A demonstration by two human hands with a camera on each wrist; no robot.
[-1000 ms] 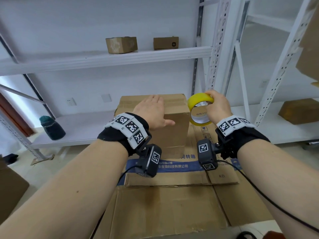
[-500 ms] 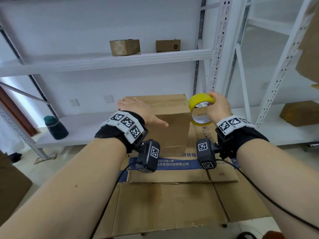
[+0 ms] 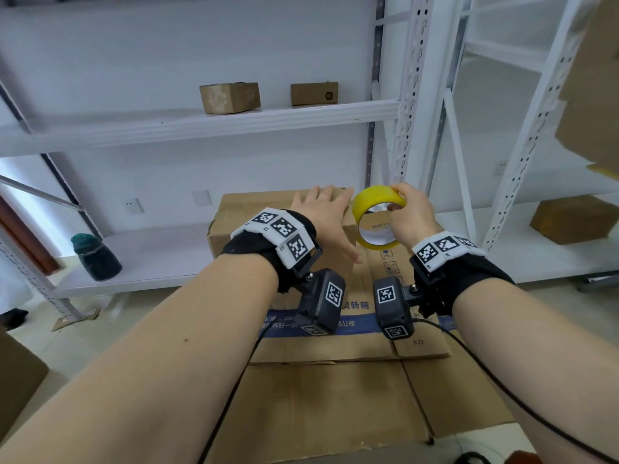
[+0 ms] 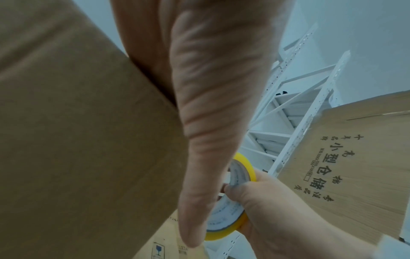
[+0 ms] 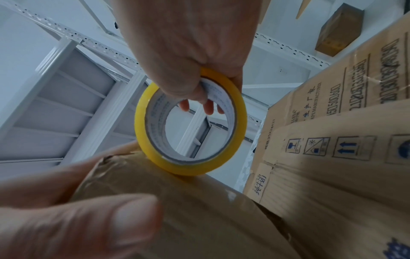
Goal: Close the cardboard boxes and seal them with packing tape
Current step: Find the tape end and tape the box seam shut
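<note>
A small closed cardboard box [image 3: 254,222] stands on top of a larger flat carton [image 3: 335,390]. My left hand [image 3: 326,217] lies flat on the small box's top right corner, fingers straight, thumb down its side. My right hand [image 3: 407,217] pinches a yellow roll of packing tape [image 3: 376,217] by its upper rim, just right of the box. In the right wrist view the tape roll [image 5: 190,126] touches the box's top edge [image 5: 199,201]. In the left wrist view the tape roll [image 4: 235,198] shows past my thumb [image 4: 199,157], beside the box [image 4: 77,140].
White metal shelving [image 3: 201,122] stands behind, with two small boxes [image 3: 231,97] on the upper shelf and a dark green bottle [image 3: 95,257] on the lower one. Another brown box [image 3: 572,219] sits on the right rack. A printed carton [image 5: 343,122] lies beside the small box.
My left hand has slid from the box's left side across the top to its right corner. The tape roll has stayed close to the box's right edge.
</note>
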